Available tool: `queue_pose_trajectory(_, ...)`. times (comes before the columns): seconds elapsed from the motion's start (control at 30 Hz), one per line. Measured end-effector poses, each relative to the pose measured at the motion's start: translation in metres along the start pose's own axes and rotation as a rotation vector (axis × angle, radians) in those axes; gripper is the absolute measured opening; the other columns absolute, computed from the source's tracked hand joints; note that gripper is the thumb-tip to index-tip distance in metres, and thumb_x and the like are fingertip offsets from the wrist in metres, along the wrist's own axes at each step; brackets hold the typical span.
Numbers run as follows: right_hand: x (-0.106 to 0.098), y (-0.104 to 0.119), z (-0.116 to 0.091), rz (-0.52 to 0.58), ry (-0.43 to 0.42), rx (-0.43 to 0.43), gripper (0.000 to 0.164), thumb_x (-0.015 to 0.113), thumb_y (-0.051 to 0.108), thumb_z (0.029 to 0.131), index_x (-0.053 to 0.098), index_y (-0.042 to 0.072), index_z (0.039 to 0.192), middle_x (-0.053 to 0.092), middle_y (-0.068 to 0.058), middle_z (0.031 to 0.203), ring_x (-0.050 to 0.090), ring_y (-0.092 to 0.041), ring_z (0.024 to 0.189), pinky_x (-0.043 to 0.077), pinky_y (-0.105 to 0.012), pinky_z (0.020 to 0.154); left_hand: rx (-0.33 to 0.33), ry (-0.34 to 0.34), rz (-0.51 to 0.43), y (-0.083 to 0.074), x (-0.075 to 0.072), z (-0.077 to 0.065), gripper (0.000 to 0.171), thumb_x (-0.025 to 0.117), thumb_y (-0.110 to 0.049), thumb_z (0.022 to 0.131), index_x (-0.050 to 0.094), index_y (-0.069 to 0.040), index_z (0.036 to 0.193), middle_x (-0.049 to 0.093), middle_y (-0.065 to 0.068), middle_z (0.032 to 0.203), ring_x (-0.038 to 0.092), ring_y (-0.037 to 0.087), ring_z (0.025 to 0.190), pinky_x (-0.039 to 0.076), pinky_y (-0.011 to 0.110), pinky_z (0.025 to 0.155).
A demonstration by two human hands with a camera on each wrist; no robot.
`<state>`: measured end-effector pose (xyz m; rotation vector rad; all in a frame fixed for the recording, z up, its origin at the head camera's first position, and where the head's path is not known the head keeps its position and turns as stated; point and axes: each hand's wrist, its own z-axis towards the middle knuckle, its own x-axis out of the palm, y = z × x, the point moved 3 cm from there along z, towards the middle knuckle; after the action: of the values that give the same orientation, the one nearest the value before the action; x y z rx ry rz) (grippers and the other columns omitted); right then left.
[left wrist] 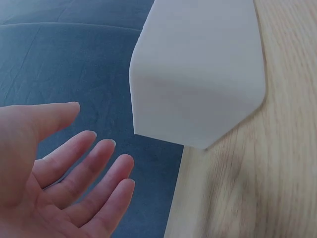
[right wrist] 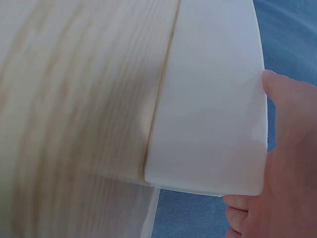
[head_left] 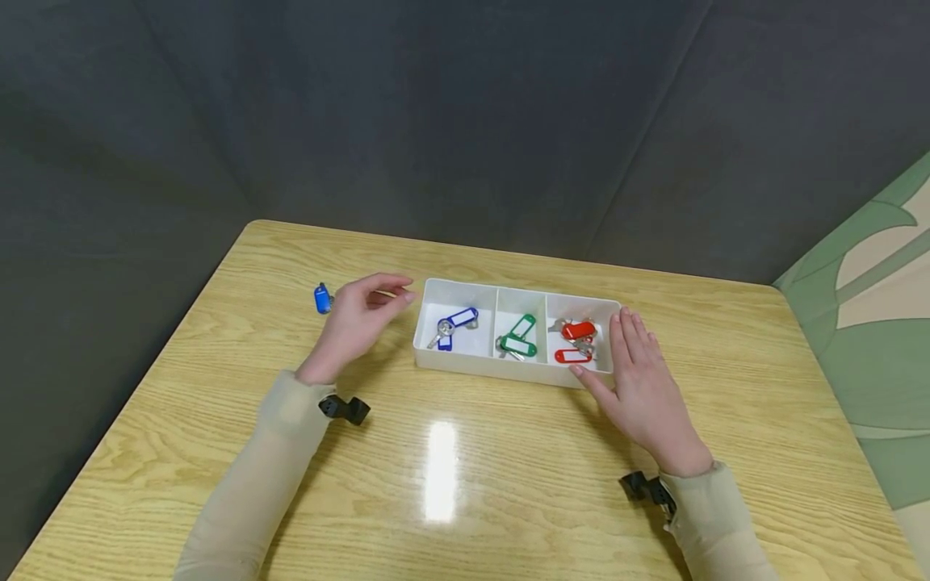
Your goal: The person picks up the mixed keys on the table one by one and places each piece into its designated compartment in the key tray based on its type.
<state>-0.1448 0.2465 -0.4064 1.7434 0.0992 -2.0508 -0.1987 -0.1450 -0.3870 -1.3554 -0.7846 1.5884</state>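
Note:
A white tray [head_left: 479,367] with three compartments stands on the table, holding keys with blue tags [head_left: 462,317] on the left, green tags [head_left: 519,346] in the middle and red tags [head_left: 579,330] on the right. My right hand [head_left: 643,387] rests against the tray's right end, thumb at the front rim and straight fingers along the side. My left hand [head_left: 359,319] hovers just left of the tray, apart from it, fingers loosely bent with nothing between them. In the left wrist view that hand [left wrist: 74,178] is beside the tray's outer wall [left wrist: 193,74].
A key with a blue tag [head_left: 323,298] lies on the table behind the left hand, its key partly hidden. The wooden table [head_left: 508,484] ends at a dark curtain [head_left: 436,121] behind. Patterned green fabric [head_left: 879,347] borders the right side.

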Motion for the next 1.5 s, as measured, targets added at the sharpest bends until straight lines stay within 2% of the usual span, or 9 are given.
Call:
queue_pose_trajectory(0.53, -0.001, 0.0, -0.001, 0.004, -0.006, -0.008, 0.094, 0.059, 0.051, 0.1, 0.018, -0.011, 0.156, 0.014, -0.029, 0.164, 0.009, -0.041, 0.152, 0.008, -0.053, 0.121, -0.035, 0.006, -0.01, 0.006, -0.007, -0.006, 0.031, 0.071, -0.024, 0.099, 0.071, -0.006, 0.124, 0.071, 0.006, 0.116, 0.068, 0.02, 0.103, 0.054, 0.035, 0.093)
queue_pose_trajectory(0.77, -0.001, 0.0, -0.001, 0.003, 0.001, -0.005, 0.094, 0.059, 0.052, 0.1, 0.018, -0.012, 0.156, 0.014, -0.029, 0.164, 0.009, -0.042, 0.152, 0.008, -0.053, 0.121, -0.059, 0.005, -0.046, 0.011, -0.014, -0.007, 0.035, 0.073, -0.023, 0.097, 0.069, -0.002, 0.125, 0.07, 0.01, 0.119, 0.068, 0.022, 0.106, 0.054, 0.034, 0.094)
queue_pose_trajectory(1.27, -0.001, 0.001, 0.0, 0.007, -0.011, -0.013, 0.093, 0.06, 0.05, 0.1, 0.019, -0.012, 0.156, 0.015, -0.03, 0.163, 0.011, -0.044, 0.151, 0.01, -0.055, 0.121, -0.074, -0.037, 0.0, 0.02, -0.035, -0.013, 0.041, 0.078, -0.027, 0.093, 0.07, -0.005, 0.126, 0.069, 0.009, 0.123, 0.065, 0.024, 0.112, 0.052, 0.038, 0.098)
queue_pose_trajectory(1.5, -0.001, 0.001, 0.0, 0.008, -0.01, -0.011, 0.093, 0.059, 0.051, 0.1, 0.019, -0.012, 0.156, 0.015, -0.029, 0.163, 0.011, -0.044, 0.151, 0.009, -0.055, 0.121, -0.075, -0.054, 0.017, 0.024, -0.043, -0.015, 0.043, 0.081, -0.026, 0.091, 0.069, -0.004, 0.126, 0.069, 0.011, 0.123, 0.064, 0.032, 0.115, 0.052, 0.038, 0.098)
